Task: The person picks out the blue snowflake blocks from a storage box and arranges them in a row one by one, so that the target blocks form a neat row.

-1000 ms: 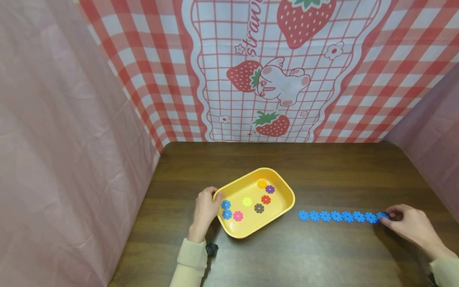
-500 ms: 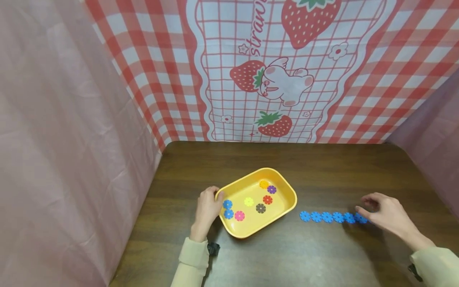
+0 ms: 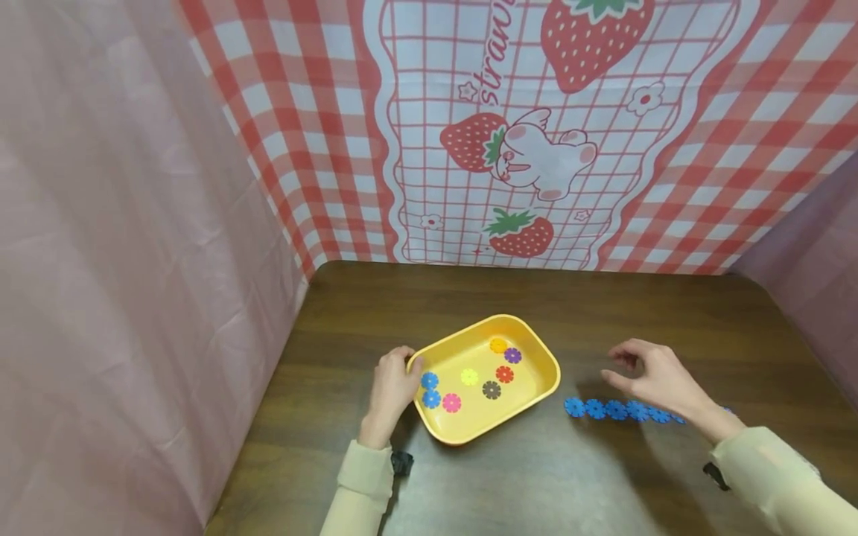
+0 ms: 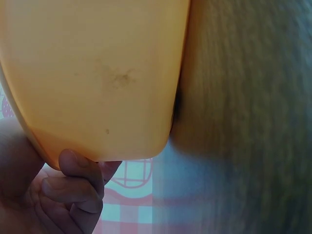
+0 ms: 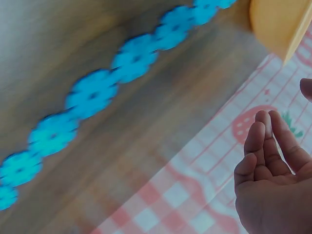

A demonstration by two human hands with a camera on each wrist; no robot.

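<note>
My left hand [image 3: 391, 387] grips the left end of a yellow plastic tray [image 3: 462, 428], with the thumb over its rim. In the left wrist view, the fingers curl against the tray's outer wall [image 4: 112, 78]. Flower-shaped snowflake discs lie inside: two blue [image 3: 431, 399], a pink one [image 3: 452, 403], and several in other colours. To the right, a chain of blue snowflake discs [image 3: 617, 410] lies in a line on the table, its right part hidden under my right arm. My right hand [image 3: 660, 380] hovers over it, holding nothing, fingers loosely bent and thumb apart.
The dark wooden table [image 3: 429, 298] ends at a red-and-white checked cloth [image 3: 335, 149] with strawberries on it. A pink curtain [image 3: 134, 260] hangs on the left, another [image 3: 804, 231] on the right.
My right hand has left the right end of the blue disc chain and moved left towards the tray. My left hand stays on the tray. The whole head view has shifted slightly.
</note>
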